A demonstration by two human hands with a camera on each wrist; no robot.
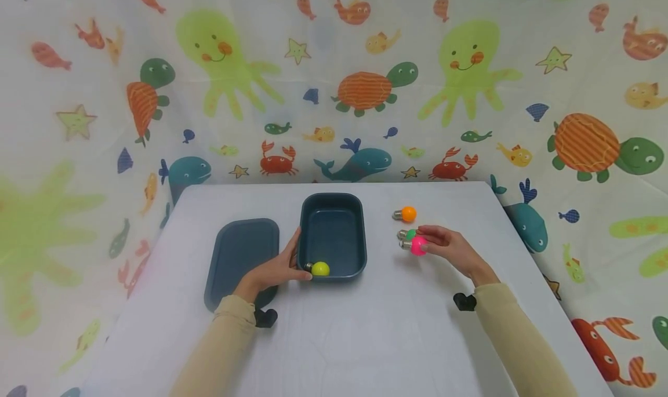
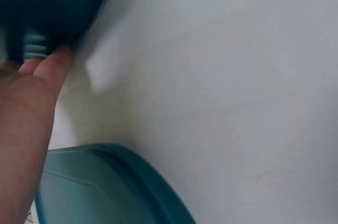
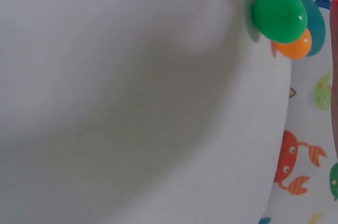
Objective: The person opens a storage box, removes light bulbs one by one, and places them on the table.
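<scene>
beige sleeves [image 1: 527, 345] lie nearest; the left hand [image 1: 273, 270] grips the box [image 1: 334, 229] by its near left corner. right of it, the right hand [image 1: 457, 253] pinches the pink bulb [image 1: 418, 246], axis left to right, base toward the box, whose length runs near to far.

And I count one yellow bulb [image 1: 320, 269], there's one orange bulb [image 1: 409, 214], one green bulb [image 1: 410, 234], one pink bulb [image 1: 418, 247], that's four bulbs on my tally! Now one box [image 1: 334, 232], plus one lid [image 1: 242, 249], and I make it one table [image 1: 376, 339]!
</scene>
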